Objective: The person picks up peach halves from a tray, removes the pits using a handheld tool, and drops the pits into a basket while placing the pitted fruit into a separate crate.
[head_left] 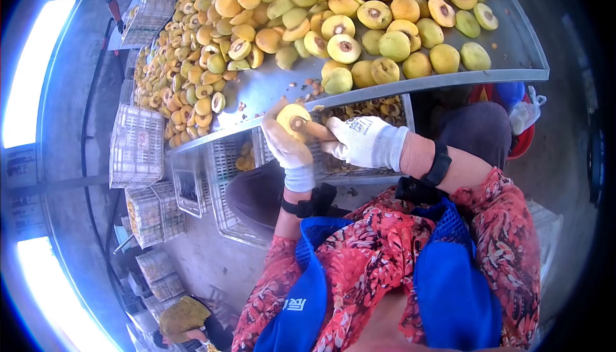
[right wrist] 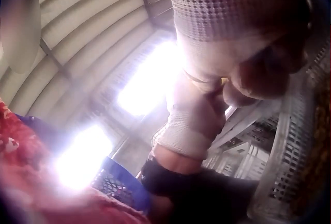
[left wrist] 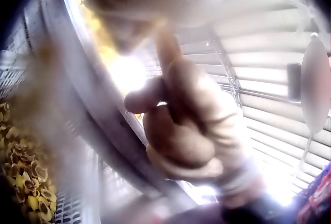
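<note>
In the head view the left hand (head_left: 289,146), in a white glove, holds a halved yellow fruit (head_left: 293,121), its cut face turned towards the right hand. The gloved right hand (head_left: 366,140) grips a brown handle (head_left: 319,131) whose tip is at the fruit's centre; the tip itself is hidden. In the left wrist view the right hand (left wrist: 191,125) has curled fingers round the handle (left wrist: 168,48), with the left glove (left wrist: 139,6) blurred above. In the right wrist view the left hand (right wrist: 194,110) is behind the right glove (right wrist: 232,32).
Many fruit halves (head_left: 340,47) cover a metal table (head_left: 410,84) in front. Beneath its edge, a crate holds cut pieces (head_left: 391,108). White crates (head_left: 138,143) stand at the left, a red basin (head_left: 521,143) at the right. Another person (head_left: 192,323) is at lower left.
</note>
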Demonstrator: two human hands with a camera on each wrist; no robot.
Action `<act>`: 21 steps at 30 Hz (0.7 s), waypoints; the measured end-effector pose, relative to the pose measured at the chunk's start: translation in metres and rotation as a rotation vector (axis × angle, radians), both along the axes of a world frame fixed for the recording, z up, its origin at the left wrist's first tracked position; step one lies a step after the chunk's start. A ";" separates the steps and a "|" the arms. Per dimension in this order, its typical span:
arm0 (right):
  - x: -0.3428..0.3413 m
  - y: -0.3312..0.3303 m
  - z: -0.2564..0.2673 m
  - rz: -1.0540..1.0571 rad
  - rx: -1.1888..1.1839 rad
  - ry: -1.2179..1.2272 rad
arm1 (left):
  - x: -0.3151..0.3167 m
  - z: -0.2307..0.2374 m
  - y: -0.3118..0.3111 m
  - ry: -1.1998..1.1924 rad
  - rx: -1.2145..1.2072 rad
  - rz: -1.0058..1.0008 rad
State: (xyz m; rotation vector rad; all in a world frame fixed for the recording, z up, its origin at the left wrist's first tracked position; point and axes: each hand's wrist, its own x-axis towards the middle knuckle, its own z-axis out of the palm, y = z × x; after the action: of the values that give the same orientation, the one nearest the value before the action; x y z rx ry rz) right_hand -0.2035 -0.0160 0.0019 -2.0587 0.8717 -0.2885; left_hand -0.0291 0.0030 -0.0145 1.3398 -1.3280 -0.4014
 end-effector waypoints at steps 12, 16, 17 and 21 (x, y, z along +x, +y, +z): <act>-0.007 -0.006 0.012 -0.002 0.794 -0.339 | 0.005 0.024 0.000 0.610 0.411 -0.279; 0.007 0.007 0.007 -0.013 1.091 -0.500 | -0.003 0.000 0.006 0.125 -0.038 -0.005; 0.005 0.009 0.018 -0.028 0.998 -0.416 | -0.004 0.000 0.005 0.230 -0.050 -0.009; -0.002 -0.004 0.014 0.095 0.606 -0.323 | 0.009 0.032 0.003 0.238 0.142 -0.226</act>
State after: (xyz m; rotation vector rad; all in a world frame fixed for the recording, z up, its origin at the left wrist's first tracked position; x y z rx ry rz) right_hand -0.2050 -0.0197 0.0162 -1.4341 0.5696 -0.2563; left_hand -0.0205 0.0058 0.0172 1.2175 -1.2715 -0.7984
